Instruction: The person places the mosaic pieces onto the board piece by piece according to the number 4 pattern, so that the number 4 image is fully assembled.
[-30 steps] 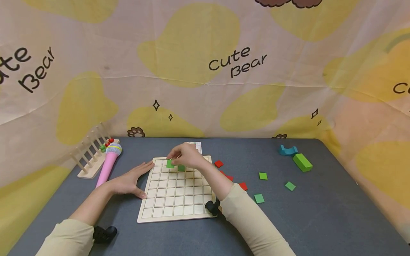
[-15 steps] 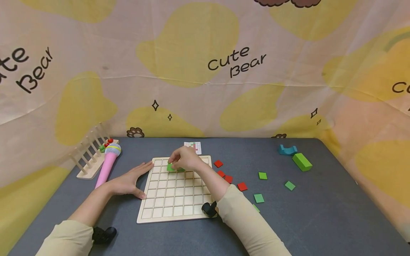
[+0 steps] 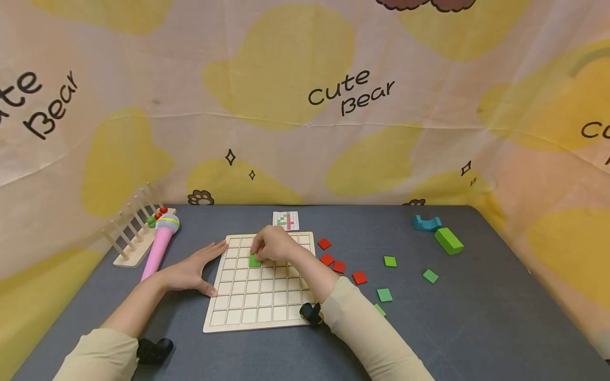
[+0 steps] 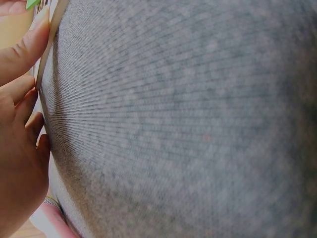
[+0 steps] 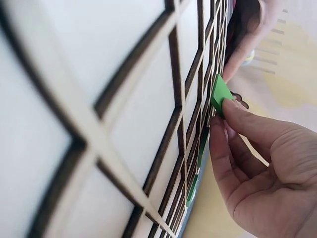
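My right hand (image 3: 276, 244) pinches a small green square tile (image 3: 254, 261) between thumb and fingers, over the upper left part of the wooden grid board (image 3: 248, 312). In the right wrist view the tile (image 5: 221, 95) is tilted against the grid, and further green tiles (image 5: 193, 191) lie in cells beyond the fingers; in the head view the hand hides them. My left hand (image 3: 193, 270) is spread at the board's left edge, thumb and fingertips touching the rim. The left wrist view shows that hand (image 4: 22, 134) along the board's edge.
Red tiles (image 3: 359, 278) and green tiles (image 3: 384, 295) lie loose right of the board. A printed pattern card (image 3: 286, 220) lies behind it. At the left are a pink toy microphone (image 3: 159, 248) and a pegged wooden rack (image 3: 128, 256); far right, a green block (image 3: 449, 241) and a blue arch (image 3: 427, 223).
My right hand has moved toward me over the board with the green tile, from the top row to a lower row. The pattern card is now uncovered. My left hand has stayed in place.
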Demonstrator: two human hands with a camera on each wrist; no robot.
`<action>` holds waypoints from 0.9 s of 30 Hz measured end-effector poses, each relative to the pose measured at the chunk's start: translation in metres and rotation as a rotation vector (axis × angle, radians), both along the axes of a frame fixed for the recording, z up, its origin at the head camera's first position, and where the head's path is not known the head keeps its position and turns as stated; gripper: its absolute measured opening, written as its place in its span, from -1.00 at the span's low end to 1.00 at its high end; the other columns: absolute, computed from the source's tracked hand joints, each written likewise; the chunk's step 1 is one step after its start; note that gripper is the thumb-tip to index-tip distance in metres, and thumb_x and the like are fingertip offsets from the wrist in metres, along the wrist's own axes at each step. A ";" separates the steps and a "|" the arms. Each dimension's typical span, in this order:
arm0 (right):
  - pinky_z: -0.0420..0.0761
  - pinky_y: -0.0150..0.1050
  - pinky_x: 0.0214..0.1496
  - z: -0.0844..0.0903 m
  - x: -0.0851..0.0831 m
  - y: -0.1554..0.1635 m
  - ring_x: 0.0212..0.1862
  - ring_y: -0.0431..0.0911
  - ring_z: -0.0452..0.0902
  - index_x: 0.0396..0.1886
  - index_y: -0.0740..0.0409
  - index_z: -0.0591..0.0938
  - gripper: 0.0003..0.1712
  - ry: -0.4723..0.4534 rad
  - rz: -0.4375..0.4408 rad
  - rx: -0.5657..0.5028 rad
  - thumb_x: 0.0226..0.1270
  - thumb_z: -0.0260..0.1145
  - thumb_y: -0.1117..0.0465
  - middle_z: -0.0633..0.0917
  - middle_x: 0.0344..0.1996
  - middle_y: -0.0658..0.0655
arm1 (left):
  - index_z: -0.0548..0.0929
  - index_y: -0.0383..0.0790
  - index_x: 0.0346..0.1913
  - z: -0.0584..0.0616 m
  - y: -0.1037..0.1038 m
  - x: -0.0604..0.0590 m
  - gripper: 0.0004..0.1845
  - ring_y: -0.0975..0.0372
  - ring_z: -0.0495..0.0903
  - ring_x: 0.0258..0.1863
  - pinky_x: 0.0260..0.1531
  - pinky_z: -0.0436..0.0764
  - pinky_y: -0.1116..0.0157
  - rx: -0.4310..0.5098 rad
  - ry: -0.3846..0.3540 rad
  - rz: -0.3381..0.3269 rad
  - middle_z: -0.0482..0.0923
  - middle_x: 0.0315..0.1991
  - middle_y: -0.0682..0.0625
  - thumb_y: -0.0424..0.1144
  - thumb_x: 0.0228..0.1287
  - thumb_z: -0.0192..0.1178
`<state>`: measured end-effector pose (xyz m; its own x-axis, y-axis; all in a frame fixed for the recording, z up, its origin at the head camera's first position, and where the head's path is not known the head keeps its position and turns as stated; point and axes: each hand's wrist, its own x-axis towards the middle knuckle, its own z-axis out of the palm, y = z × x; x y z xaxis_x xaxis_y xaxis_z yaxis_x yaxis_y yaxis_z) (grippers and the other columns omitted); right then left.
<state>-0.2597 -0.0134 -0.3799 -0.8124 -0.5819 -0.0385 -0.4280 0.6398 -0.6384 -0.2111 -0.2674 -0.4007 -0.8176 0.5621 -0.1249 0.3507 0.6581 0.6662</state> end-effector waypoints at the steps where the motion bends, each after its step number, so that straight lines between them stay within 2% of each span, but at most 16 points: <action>1: 0.45 -0.50 -0.31 0.000 0.000 0.000 -0.43 -0.33 0.48 -0.39 0.12 0.80 -0.89 0.007 0.003 0.004 0.09 0.45 0.38 0.79 -0.45 0.03 | 0.05 -0.43 0.52 0.000 0.000 0.000 0.26 -0.43 -0.24 0.51 0.33 -0.14 -0.44 -0.003 -0.001 0.002 -0.13 0.57 -0.40 -0.08 -0.24 0.54; 18: 0.46 -0.50 -0.27 -0.005 -0.001 0.000 -0.36 -0.31 0.55 -0.31 0.08 0.83 -0.85 0.040 0.001 0.048 0.10 0.48 0.33 0.83 -0.39 0.01 | 0.03 -0.41 0.54 0.000 0.000 0.000 0.27 -0.42 -0.26 0.52 0.33 -0.16 -0.45 -0.009 -0.011 0.006 -0.15 0.58 -0.39 -0.06 -0.22 0.54; 27: 0.47 -0.51 -0.28 -0.005 0.000 -0.001 -0.33 -0.29 0.60 -0.34 0.05 0.83 -0.86 0.052 0.004 0.069 0.09 0.49 0.33 0.83 -0.38 0.00 | 0.03 -0.42 0.53 -0.002 -0.001 -0.001 0.27 -0.42 -0.25 0.52 0.33 -0.15 -0.44 -0.009 0.002 0.004 -0.15 0.57 -0.40 -0.07 -0.24 0.55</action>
<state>-0.2600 -0.0140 -0.3852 -0.8121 -0.5824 -0.0362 -0.4620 0.6797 -0.5697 -0.2121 -0.2679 -0.4031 -0.8199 0.5580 -0.1281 0.3496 0.6653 0.6597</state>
